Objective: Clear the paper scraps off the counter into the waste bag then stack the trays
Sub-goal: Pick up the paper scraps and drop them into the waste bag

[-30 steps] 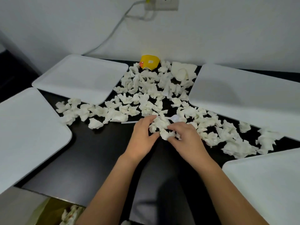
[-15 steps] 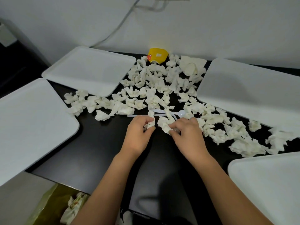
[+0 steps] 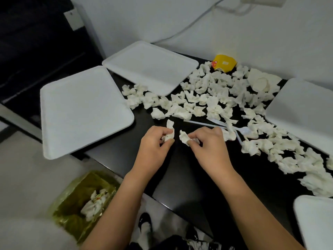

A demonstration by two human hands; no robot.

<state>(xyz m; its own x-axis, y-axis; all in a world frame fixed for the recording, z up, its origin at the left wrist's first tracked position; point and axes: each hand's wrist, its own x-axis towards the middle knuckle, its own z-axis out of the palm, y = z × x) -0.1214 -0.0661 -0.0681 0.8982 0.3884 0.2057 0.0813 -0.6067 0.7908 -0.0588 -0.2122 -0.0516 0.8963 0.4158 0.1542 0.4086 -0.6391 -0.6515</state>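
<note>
Crumpled white paper scraps [image 3: 212, 98] lie in a wide band across the dark bench [image 3: 180, 177], from its middle toward the back and right edges. The left hand [image 3: 153, 148] grips one scrap [image 3: 169, 135] in curled fingers; the right hand [image 3: 209, 147], just beside it, pinches another scrap [image 3: 184, 138]. Four white trays [image 3: 81, 110] sit apart at the bench's left and right edges. A yellow-green waste bag [image 3: 75, 206] stands open on the floor below the front left corner.
</note>
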